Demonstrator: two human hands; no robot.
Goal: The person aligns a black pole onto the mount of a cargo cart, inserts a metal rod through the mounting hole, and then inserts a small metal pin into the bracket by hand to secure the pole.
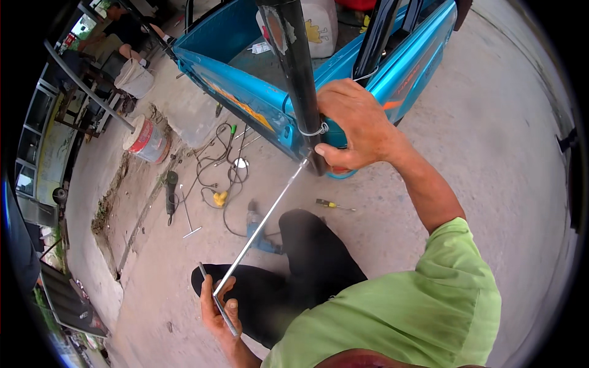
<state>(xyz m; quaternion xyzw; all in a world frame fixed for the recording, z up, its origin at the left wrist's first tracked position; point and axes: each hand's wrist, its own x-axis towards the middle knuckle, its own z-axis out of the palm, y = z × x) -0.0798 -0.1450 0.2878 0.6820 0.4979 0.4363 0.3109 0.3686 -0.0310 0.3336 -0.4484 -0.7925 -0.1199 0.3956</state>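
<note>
The largest thing is the grey concrete ground. On it, in the upper part of the view, stands a bright blue metal cargo bed with an orange strip on its side. A thick round black metal pole, with part of its paint peeled, is in front of the corner of this bed. To the left there are a white bucket and, nearer, a red and white bucket.

Next in size is the long silver T-shaped metal tool, which lies slanting between the two hands. Its far tip is at the lower part of the pole, and its crossbar is low, on the left. The left hand is bent around this crossbar and holds it. The right hand is at the side of the pole, half curved, with the thumb and the fingers apart. The thumb is just beside the tip of the tool. The fingertips are hidden, so I cannot tell how firmly this hand grips.

Smaller things lie on the ground: a blue power drill near the person's knee, a black hand-held power tool, and a yellow and black screwdriver. The thinnest is a silver twisted wire around the pole.
</note>
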